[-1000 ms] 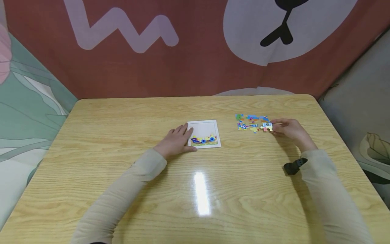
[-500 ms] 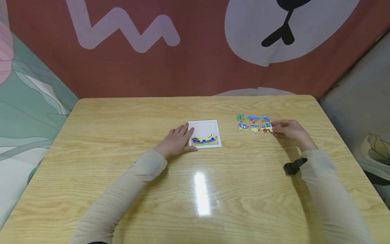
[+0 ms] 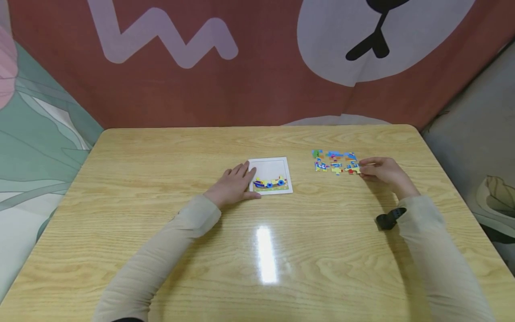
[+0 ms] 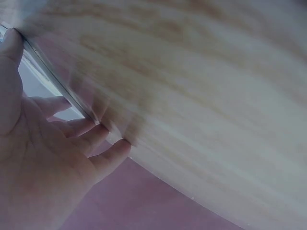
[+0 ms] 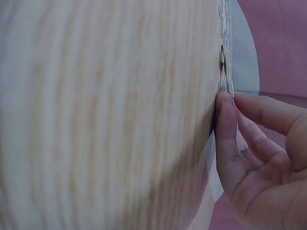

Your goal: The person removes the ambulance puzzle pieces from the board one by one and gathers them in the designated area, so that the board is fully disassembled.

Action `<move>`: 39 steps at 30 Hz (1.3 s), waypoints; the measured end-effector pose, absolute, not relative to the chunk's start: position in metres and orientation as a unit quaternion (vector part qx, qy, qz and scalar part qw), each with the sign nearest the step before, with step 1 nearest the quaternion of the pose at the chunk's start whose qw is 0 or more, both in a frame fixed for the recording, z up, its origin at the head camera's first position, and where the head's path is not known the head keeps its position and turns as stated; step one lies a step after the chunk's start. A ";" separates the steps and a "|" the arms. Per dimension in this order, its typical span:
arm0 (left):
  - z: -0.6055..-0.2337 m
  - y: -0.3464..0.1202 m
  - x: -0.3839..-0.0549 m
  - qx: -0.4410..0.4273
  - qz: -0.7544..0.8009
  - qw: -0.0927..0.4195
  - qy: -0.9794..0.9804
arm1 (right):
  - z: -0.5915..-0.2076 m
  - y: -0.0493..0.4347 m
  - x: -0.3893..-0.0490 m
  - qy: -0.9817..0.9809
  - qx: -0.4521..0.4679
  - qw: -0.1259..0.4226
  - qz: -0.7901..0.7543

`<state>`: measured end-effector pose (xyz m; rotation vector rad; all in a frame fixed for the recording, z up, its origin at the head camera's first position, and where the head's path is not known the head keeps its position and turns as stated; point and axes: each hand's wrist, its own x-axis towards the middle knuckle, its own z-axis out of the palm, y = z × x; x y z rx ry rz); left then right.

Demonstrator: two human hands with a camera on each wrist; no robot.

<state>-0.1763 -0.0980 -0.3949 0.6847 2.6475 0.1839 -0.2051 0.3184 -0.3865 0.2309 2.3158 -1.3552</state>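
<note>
At the table (image 3: 322, 250), right fingers (image 5: 264, 109) pinching puzzle piece (image 3: 353, 167), gripped edge hidden

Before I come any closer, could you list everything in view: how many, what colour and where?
Puzzle tray: one, white, mid-table
Pieces in the tray: count unclear, yellow, blue and green, along its near side
Loose pieces: apparently five, multicoloured, right of the tray
Pinched piece: one, multicoloured, at the loose group's near right corner
Table: one, pale wood, under everything
Backdrop: one, reddish-brown with pale and black shapes, behind the table
Left panel: one, green leaf print, far left
Right panel: one, greyish, far right
Wrist device: one, black, at the right cuff
Sleeves: two, beige, both forearms
Left hand: one, bare, on the tray's left edge
Right hand: one, bare, pinching that piece
</note>
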 end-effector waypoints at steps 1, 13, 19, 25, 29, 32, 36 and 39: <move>-0.395 -0.098 -0.176 0.244 0.066 0.201 0.947 | -0.387 0.318 -0.205 0.838 0.083 0.222 -0.492; -0.392 -0.097 -0.175 0.239 0.073 0.212 0.945 | -0.382 0.317 -0.204 0.856 0.072 0.209 -0.467; -0.392 -0.097 -0.175 0.239 0.065 0.209 0.946 | -0.374 0.306 -0.206 0.867 0.053 0.197 -0.454; -0.394 -0.096 -0.176 0.239 0.054 0.200 0.949 | -0.365 0.274 -0.211 0.885 0.020 0.189 -0.426; -0.395 -0.096 -0.177 0.235 0.046 0.204 0.949 | -0.361 0.247 -0.213 0.890 -0.007 0.193 -0.413; -0.396 -0.097 -0.177 0.234 0.041 0.207 0.949 | -0.358 0.226 -0.212 0.887 -0.036 0.199 -0.416; -0.397 -0.097 -0.177 0.233 0.038 0.208 0.949 | -0.361 0.197 -0.209 0.880 -0.075 0.210 -0.418; -0.399 -0.097 -0.177 0.232 0.037 0.207 0.950 | -0.365 0.176 -0.207 0.881 -0.095 0.217 -0.409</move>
